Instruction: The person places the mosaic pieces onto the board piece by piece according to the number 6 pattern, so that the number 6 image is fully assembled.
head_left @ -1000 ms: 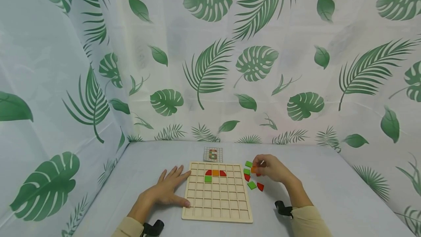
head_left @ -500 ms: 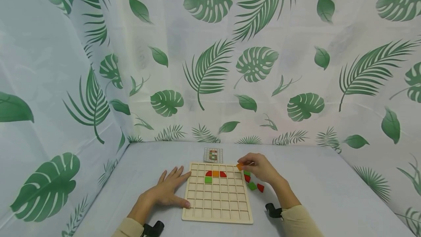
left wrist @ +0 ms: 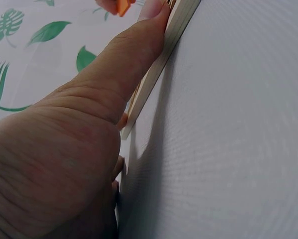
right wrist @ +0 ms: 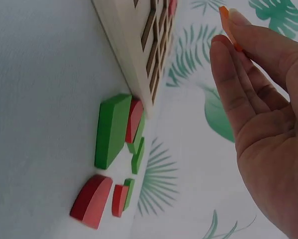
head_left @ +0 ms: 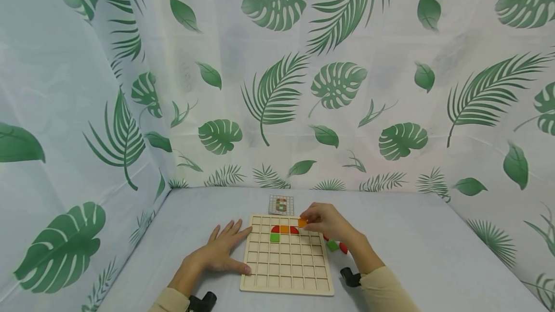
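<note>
Between thumb and fingers, my right hand (head_left: 326, 220) pinches an orange square tile (head_left: 302, 223), seen edge-on in the right wrist view as a thin orange piece (right wrist: 229, 27). It hovers over the upper right of a wooden grid board (head_left: 288, 268). My left hand (head_left: 223, 249) lies spread at the board's left edge, its thumb (left wrist: 139, 55) on the rim. Set in the board are a red quarter-round tile (head_left: 275, 229), an orange tile (head_left: 284, 229), a second red quarter-round (head_left: 294, 230) and, below the first red one, a green square tile (head_left: 275, 237).
A small pattern card (head_left: 281, 204) with a coloured figure on a grid lies behind the board. Loose green tiles (right wrist: 111, 132) and red quarter-round tiles (right wrist: 91, 201) lie right of the board, partly hidden by the right hand in the head view. A leaf-patterned curtain (head_left: 277, 85) hangs behind.
My right hand has carried the orange tile leftward from the loose pile to over the board's upper right. The left hand has stayed at the board's left edge.
</note>
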A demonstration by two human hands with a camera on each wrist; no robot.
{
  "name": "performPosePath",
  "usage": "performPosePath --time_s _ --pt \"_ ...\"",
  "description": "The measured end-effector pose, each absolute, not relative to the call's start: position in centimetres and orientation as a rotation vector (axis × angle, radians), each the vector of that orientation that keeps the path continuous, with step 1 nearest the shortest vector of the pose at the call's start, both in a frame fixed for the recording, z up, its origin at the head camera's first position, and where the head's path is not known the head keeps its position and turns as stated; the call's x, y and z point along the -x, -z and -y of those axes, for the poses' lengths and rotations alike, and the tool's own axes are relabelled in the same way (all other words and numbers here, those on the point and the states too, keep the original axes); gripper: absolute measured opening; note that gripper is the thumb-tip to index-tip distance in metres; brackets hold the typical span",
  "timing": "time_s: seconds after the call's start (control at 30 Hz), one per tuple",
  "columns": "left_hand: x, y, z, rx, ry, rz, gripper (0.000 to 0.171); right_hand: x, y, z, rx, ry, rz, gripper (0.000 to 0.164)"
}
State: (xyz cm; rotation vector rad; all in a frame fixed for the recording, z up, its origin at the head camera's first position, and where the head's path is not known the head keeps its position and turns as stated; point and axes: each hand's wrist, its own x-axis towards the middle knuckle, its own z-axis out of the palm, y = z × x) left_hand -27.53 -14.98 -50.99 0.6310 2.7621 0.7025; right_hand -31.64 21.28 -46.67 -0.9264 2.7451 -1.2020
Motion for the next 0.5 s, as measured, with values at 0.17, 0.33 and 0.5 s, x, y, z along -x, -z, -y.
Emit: performPosePath --time_s 0.17,0.33,0.5 --pt "27.4 50.9 14.9 -0.634 -0.718 -2.757 0.116 31.5 46.5 -20.1 1.018 1.077 -2.755 0.029" --pt "27.4 50.9 14.9 -0.641 -0.714 -2.756 0.116 31.5 46.5 -19.1 1.109 0.982 -2.749 0.025" --pt "27.4 50.8 14.9 -0.644 -0.71 -2.76 0.117 31.6 46.5 -17.9 1.124 0.912 -2.737 0.023"
